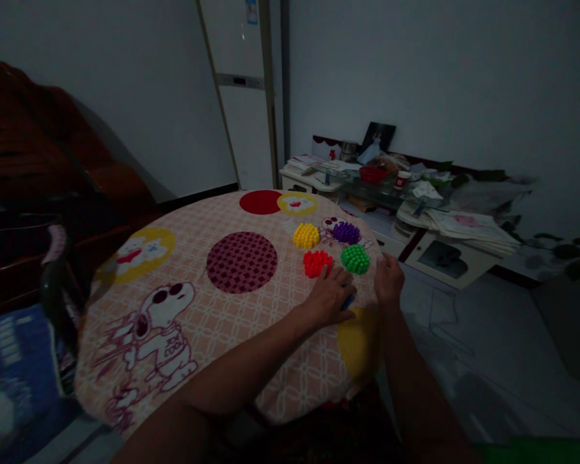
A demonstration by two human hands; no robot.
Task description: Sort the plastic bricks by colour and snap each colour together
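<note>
Low clusters of small knobbly plastic pieces sit on the patterned tablecloth [251, 309]. One is yellow [306, 236], one purple [347, 232], one green [355, 259] and one red [318, 263]. My left hand [329, 298] rests palm down over a blue cluster [348, 301], mostly hidden beneath it, with fingers spread and one fingertip close to the red pieces. At the table's right edge, beside the green cluster, my right hand [389, 278] is raised with its fingers curled closed. Whatever they may hold is too small to make out.
A low cabinet [444, 254] with papers, a red bowl [372, 174] and a cup [402, 179] stands beyond the table at right. A wooden bench [62, 154] is at left. Behind the table rises a tall white unit [246, 129].
</note>
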